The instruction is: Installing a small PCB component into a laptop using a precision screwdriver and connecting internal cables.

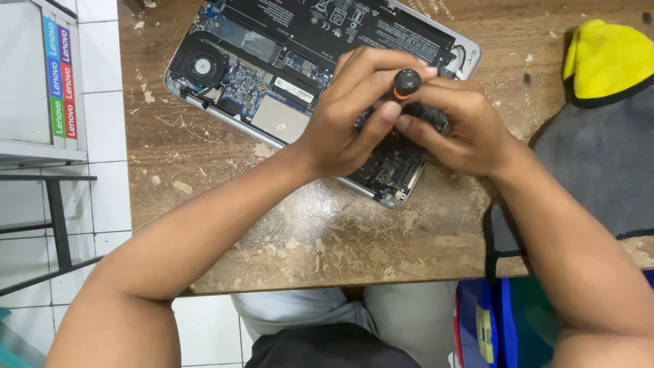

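Note:
An opened laptop [272, 82] lies bottom-up on a worn wooden table [327, 238], its circuit board, round fan [202, 67] and black battery [327, 24] exposed. A screwdriver with a black and orange handle [407, 83] stands upright over the laptop's near right part. My left hand [347, 116] wraps its fingers around the handle from the left. My right hand [453, 126] pinches the screwdriver from the right, lower down. The tip and the spot under it are hidden by both hands.
A grey cloth [599, 157] with a yellow part [606, 58] covers the table's right side. Left of the table are white floor tiles, a black metal frame [58, 225] and a white box with coloured stripes [41, 82]. My knees show under the near table edge.

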